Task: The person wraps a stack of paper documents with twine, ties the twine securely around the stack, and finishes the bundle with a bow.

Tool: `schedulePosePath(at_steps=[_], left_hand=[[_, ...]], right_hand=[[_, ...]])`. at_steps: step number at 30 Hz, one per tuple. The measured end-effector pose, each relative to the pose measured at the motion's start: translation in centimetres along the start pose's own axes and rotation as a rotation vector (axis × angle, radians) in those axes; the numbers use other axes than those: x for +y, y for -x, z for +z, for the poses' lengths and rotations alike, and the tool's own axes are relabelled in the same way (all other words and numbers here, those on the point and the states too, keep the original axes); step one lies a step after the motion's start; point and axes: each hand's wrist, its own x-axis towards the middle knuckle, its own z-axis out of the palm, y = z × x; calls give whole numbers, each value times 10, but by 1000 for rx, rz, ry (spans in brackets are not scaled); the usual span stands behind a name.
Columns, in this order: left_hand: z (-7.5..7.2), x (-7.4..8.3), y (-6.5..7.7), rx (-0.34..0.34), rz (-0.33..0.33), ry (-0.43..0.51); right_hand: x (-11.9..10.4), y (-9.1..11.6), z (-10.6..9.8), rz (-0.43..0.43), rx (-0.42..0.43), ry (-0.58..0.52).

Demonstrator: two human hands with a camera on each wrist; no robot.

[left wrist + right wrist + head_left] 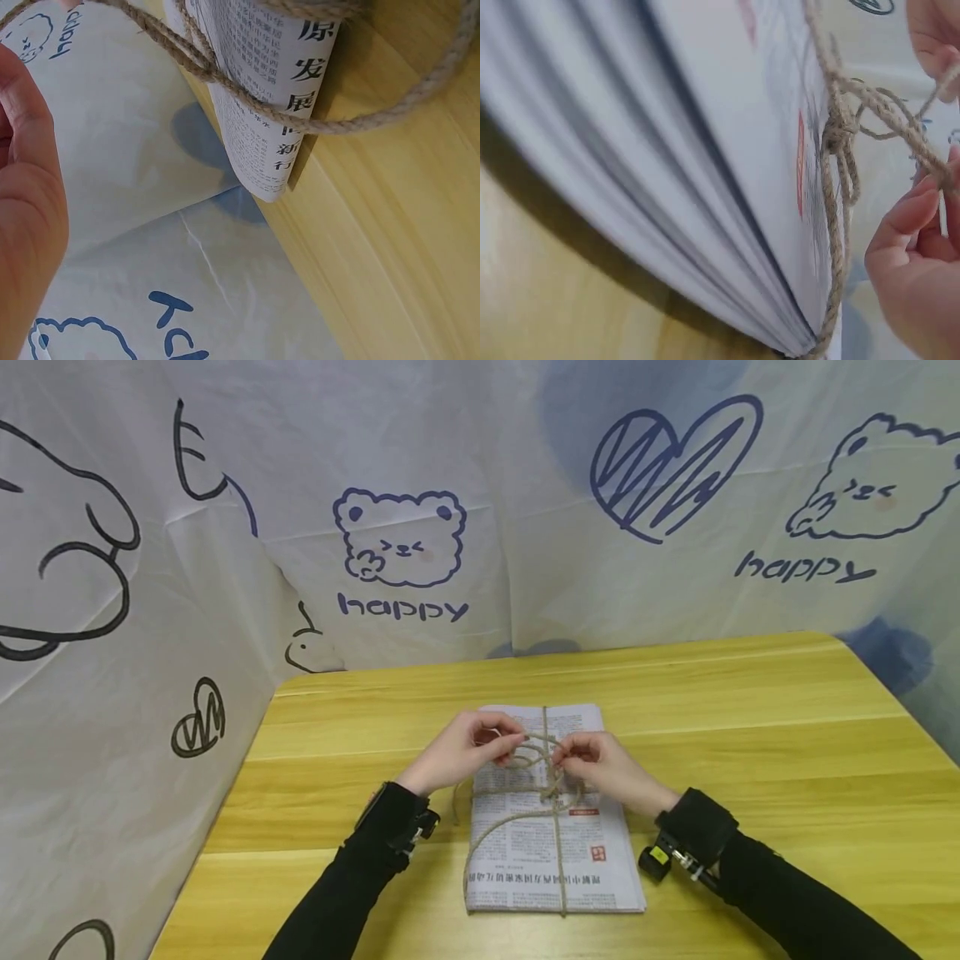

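A stack of folded newspapers [517,860] lies on the table, bound crosswise with brown twine [559,868]. Near its middle sits a knot [840,136], with loops and loose ends around it. Over the upper part of the stack, my left hand [461,752] pinches a strand of twine between thumb and fingers. My right hand [611,772] pinches another strand just right of the crossing; the right wrist view shows the twine between its thumb and fingertip. One long loose end curves over the stack's lower left. The left wrist view catches only part of the left hand [30,202].
The wooden table [750,827] extends to both sides of the stack. A pale cloth [540,568] with bear and heart drawings hangs behind it and along the left. Black wrist cameras [655,862] sit close beside the stack.
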Motion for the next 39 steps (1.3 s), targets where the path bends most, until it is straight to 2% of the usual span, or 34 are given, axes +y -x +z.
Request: schedulePosePath(at_steps=[4, 6, 9, 12, 16, 19, 22, 26, 29, 34, 37, 39], left_hand=[[1, -2, 2, -2, 2, -26], [1, -3, 4, -5, 5, -41], [2, -5, 8, -13, 3, -53], [3, -6, 17, -28, -3, -58], [7, -10, 31, -46, -20, -69], [9, -13, 39, -30, -34, -69], [10, -15, 41, 4, -35, -55], [12, -12, 38, 41, -18, -42], [14, -6, 31, 77, -14, -18], [19, 7, 15, 139, -27, 50], [22, 11, 6, 148, -9, 82], [24, 12, 1, 149, 1, 94]], right_hand=[[-4, 0, -5, 115, -10, -298], [-6, 0, -7, 163, 7, -399], [-6, 1, -9, 184, 38, -411], [-2, 3, -12, 160, 75, -392], [2, 4, -19, 135, 121, -453], [4, 4, -24, 133, 129, -487], [6, 5, -25, 117, 129, -434], [5, 7, -22, 90, 80, -265], [1, 8, -17, 86, 11, -202], [-6, 8, -6, 61, -78, -288], [-9, 8, -2, 20, -154, -445], [-9, 7, -1, -44, -232, -536]])
